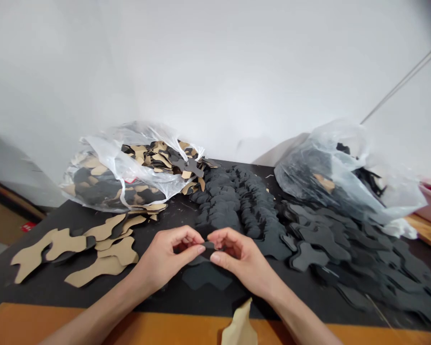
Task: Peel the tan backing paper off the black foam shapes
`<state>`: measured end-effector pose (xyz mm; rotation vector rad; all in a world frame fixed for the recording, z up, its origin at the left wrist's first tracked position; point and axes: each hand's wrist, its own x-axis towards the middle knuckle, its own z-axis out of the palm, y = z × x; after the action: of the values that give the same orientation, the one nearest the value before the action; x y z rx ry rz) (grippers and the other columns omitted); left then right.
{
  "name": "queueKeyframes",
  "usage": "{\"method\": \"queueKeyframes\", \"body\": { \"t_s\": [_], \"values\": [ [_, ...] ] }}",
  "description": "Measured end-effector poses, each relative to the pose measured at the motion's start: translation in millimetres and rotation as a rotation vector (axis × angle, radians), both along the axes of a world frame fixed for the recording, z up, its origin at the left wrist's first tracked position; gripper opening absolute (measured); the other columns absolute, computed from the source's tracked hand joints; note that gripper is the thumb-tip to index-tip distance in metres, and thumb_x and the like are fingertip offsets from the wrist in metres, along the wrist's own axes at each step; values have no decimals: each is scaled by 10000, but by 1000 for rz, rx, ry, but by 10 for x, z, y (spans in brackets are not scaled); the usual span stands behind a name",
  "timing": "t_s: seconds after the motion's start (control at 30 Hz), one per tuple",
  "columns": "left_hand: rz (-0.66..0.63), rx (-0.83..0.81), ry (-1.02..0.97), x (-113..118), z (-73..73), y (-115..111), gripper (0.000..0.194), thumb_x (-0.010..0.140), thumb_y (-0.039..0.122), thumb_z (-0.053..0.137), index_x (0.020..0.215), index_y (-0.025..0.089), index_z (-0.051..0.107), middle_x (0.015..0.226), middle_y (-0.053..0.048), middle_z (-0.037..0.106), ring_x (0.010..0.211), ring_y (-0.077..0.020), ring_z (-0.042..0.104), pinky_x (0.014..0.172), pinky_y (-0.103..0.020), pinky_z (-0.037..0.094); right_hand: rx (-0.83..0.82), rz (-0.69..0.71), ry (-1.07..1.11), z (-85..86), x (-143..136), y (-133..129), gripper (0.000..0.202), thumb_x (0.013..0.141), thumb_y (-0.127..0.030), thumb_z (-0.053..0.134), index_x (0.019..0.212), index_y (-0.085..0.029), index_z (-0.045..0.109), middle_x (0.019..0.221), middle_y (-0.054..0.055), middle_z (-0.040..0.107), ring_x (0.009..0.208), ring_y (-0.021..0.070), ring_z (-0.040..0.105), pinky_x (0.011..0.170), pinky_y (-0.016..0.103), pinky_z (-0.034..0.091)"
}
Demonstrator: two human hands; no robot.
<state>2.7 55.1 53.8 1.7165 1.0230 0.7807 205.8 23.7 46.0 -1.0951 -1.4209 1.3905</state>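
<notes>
Head view: my left hand [174, 251] and right hand [242, 256] pinch 1 dark piece [209, 245], nearer me than 2 overlapping dark rows [219, 203] that look done; tan pieces [98, 272] at my left seem unfinished.

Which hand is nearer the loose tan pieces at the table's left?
Left. The left hand is just to the right of the tan pieces; the right hand is farther right, past the left hand.

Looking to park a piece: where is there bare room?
Bare black tabletop shows between the tan cutouts and the black rows; the orange strip below the tan ones is bare too. Crowded: the right, with dark grey cutouts.
</notes>
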Motion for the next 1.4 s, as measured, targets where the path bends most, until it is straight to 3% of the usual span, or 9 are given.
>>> {"method": "queueKeyframes", "body": {
  "t_s": [0.1,0.27,0.6,0.87,1.1,1.13,1.2,1.27,1.4],
  "values": [
    [-73,-141,-53,-17,24,-11,156,821,306,681,826,152,700,679,19,634,618,-114,536,577,-213,404,0,23,-44,-10,4,11,264,812,-402,743,775,-159,648,697,-29,542,642,98,446,606,226,356],
    [-135,-304,-76,-53,42,18,195,808,322,670,806,133,717,591,29,605,549,-100,526,538,-201,414,-53,65,6,-35,29,32,298,818,-428,741,786,-146,649,656,-44,521,584,76,387,552,211,314],
    [-115,-276,-33,-42,13,-12,177,780,299,654,776,135,722,603,18,628,530,-100,527,520,-196,442,-136,106,-15,-28,15,15,336,789,-454,765,780,-141,641,630,-55,510,550,66,359,535,209,299],
    [-154,-247,52,-39,54,-24,130,753,233,607,711,134,681,559,34,572,525,-93,476,510,-195,362,-63,138,-104,-27,15,-9,216,842,-343,711,785,-144,648,653,-52,520,601,77,397,585,213,330],
    [-187,-191,53,-37,22,3,101,799,225,549,727,157,569,625,61,464,585,-96,384,544,-212,303,134,57,-275,-54,1,-15,83,879,-247,669,842,-174,654,759,-23,613,690,112,527,648,228,420],
    [-187,-177,45,-34,13,7,104,812,229,538,732,163,547,640,63,443,598,-98,367,548,-216,292,215,26,-310,-60,4,-17,66,874,-235,682,910,-186,656,825,-10,636,730,124,553,674,238,443],
    [-198,-163,25,-28,-4,11,110,831,241,521,746,173,512,667,65,411,618,-105,343,559,-226,279,448,-36,-400,-65,11,-23,221,861,-201,706,1071,-212,638,1005,30,654,898,167,589,794,285,482],
    [-206,-166,11,-20,-19,10,112,844,252,506,760,178,494,685,64,395,632,-110,329,570,-234,276,698,-65,-489,-60,16,-32,308,872,-154,687,1161,-230,617,1133,66,627,1076,211,554,929,358,467],
    [-193,-186,-20,1,-49,8,117,846,261,500,763,179,499,698,57,402,653,-118,337,592,-239,295,961,-70,-576,-30,19,-53,226,891,-44,595,1032,-209,660,1144,89,606,1152,237,515,979,420,458]
  ]
}}
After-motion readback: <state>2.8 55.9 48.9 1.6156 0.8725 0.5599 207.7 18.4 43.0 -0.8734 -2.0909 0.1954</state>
